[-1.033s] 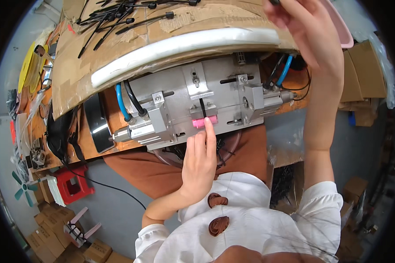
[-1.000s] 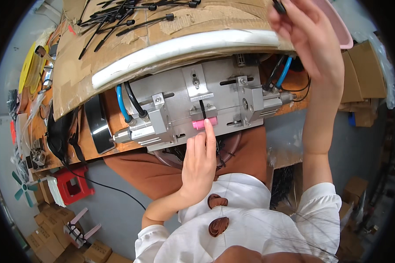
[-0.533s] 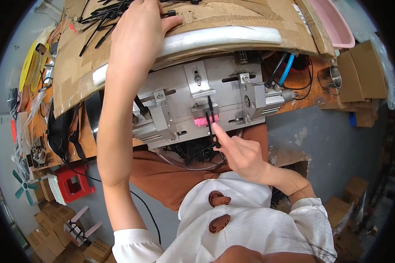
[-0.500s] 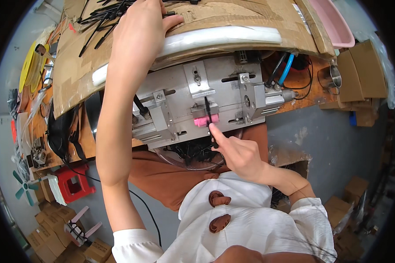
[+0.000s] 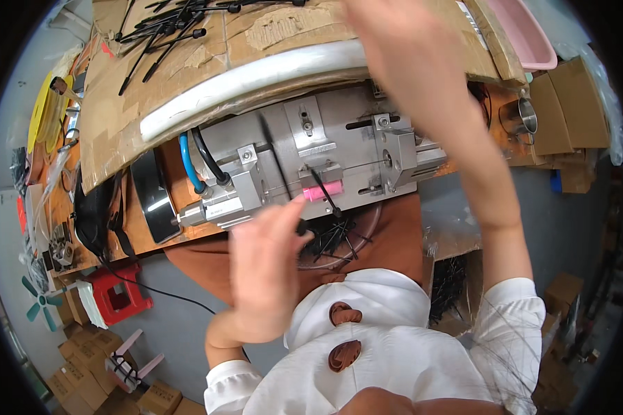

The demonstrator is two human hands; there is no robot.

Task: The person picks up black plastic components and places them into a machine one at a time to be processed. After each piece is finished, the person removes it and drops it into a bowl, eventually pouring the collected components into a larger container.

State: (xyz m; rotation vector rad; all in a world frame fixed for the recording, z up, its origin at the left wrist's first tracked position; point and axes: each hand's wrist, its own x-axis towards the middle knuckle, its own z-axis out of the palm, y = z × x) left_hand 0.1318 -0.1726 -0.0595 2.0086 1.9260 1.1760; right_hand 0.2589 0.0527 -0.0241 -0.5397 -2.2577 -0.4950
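Observation:
My left hand (image 5: 266,259), smeared by motion, is closed on a thin black rod with a thicker end (image 5: 277,158), which points up over the left side of the metal fixture (image 5: 235,131). At the fixture's middle is a pink block (image 5: 333,188). A second black rod (image 5: 324,187) slants across this block, its knobbed end toward me; whether it touches the block I cannot tell. My right hand (image 5: 412,59) is blurred above the cardboard's right part, its fingers cut off at the upper edge. Several similar black rods (image 5: 180,28) lie piled on the cardboard (image 5: 249,41).
A white padded strip (image 5: 256,79) lines the cardboard's near edge. On my lap, a clear basin (image 5: 376,232) holds more black rods. Blue and black hoses (image 5: 189,162) run to the fixture's left end. A metal cup (image 5: 519,115) and pink tub (image 5: 526,34) stand right.
My left hand has come down from the pile with a rod. My right hand has left the rod at the pink block and swung up and right. That rod now slants the other way.

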